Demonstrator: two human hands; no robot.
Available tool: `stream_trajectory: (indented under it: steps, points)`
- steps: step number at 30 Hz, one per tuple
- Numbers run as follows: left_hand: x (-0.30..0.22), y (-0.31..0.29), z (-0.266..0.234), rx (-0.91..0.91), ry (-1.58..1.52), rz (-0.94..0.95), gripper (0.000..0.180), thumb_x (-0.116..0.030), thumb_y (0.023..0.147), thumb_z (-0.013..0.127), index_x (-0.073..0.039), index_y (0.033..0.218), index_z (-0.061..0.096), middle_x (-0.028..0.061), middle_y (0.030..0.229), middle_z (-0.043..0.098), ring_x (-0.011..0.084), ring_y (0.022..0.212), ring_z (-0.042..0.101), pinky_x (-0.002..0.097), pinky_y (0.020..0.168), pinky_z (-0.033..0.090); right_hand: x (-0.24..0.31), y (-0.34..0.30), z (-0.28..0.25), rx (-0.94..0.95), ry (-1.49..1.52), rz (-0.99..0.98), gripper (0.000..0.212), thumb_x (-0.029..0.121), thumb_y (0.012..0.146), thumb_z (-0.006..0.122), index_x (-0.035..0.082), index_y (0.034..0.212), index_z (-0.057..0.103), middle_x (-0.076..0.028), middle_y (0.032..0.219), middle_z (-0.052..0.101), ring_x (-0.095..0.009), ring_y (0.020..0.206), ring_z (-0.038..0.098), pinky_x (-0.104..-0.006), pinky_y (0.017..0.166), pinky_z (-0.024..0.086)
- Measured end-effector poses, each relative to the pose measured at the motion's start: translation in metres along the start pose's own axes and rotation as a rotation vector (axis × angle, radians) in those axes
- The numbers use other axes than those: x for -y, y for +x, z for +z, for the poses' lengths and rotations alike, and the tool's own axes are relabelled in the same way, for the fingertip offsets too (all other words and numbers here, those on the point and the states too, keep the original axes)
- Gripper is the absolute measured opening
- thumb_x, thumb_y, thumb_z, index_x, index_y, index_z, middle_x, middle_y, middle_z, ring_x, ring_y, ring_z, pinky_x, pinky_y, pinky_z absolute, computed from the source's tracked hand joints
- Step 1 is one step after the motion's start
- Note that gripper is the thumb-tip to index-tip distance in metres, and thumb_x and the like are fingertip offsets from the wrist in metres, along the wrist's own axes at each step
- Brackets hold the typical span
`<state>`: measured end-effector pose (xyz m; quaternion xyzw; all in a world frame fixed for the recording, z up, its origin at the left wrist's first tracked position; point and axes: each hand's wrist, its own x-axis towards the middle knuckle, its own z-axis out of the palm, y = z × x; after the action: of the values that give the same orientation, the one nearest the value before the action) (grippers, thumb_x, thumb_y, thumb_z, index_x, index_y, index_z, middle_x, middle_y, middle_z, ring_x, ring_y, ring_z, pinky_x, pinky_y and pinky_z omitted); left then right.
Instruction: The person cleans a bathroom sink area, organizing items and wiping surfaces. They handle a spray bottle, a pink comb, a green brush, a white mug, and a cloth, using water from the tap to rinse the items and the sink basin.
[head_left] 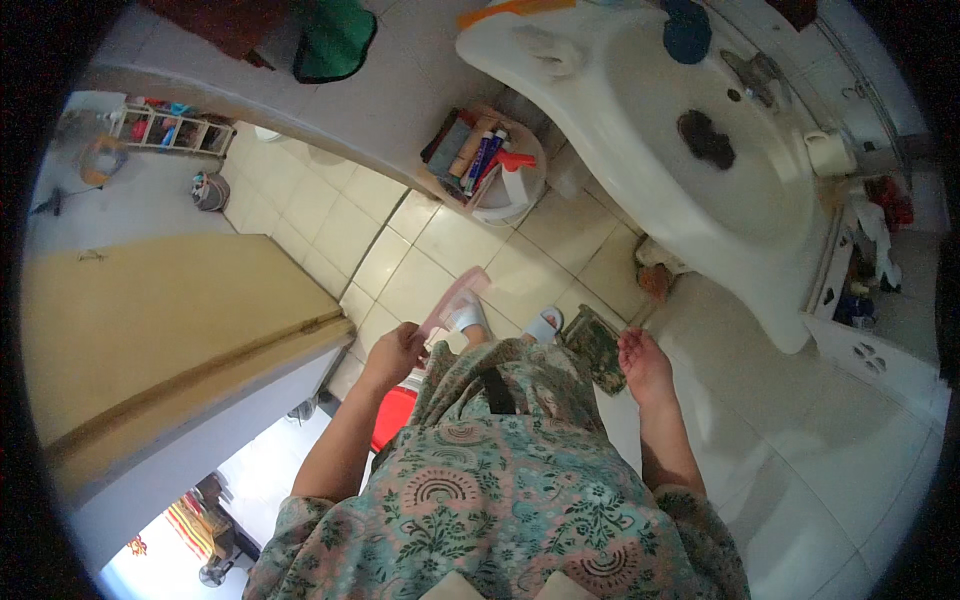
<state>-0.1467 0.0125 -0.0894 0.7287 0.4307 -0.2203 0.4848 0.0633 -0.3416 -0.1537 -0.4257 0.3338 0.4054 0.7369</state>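
Jutting from left hand (397, 353), pink strip (452, 296)

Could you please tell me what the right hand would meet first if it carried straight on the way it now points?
Probably the right hand would meet the white, curved ceramic washbasin, past some cream square floor tiles; depth is unclear, so it might pass above or below.

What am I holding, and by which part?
A long pink object, held by its near end in your left grip; your right grip looks empty.
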Motion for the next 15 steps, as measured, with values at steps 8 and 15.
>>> stream_trajectory:
  steps: [8, 15]
  points:
    - [-0.021, 0.001, 0.009, -0.025, -0.061, 0.063, 0.031, -0.025, 0.092, 0.048, 0.003, 0.103, 0.054, 0.0097, 0.073, 0.063, 0.0157, 0.059, 0.061, 0.0279, 0.057, 0.049, 0.021, -0.020, 0.025, -0.167, -0.611, -0.435, 0.025, 0.025, 0.090, 0.054, 0.003, 0.102, 0.056, -0.007, 0.095, 0.060, -0.020, 0.089, 0.057, -0.0337, 0.076, 0.047]
    - [-0.056, 0.003, 0.017, -0.087, -0.516, 0.175, 0.034, -0.028, 0.092, 0.051, 0.001, 0.109, 0.054, 0.0089, 0.077, 0.061, 0.0121, 0.057, 0.057, 0.0216, 0.051, 0.045, 0.093, -0.020, 0.142, -0.203, -1.882, -1.578, 0.045, 0.028, 0.086, 0.053, 0.005, 0.124, 0.043, -0.014, 0.130, 0.040, -0.034, 0.122, 0.036, -0.0504, 0.103, 0.023]
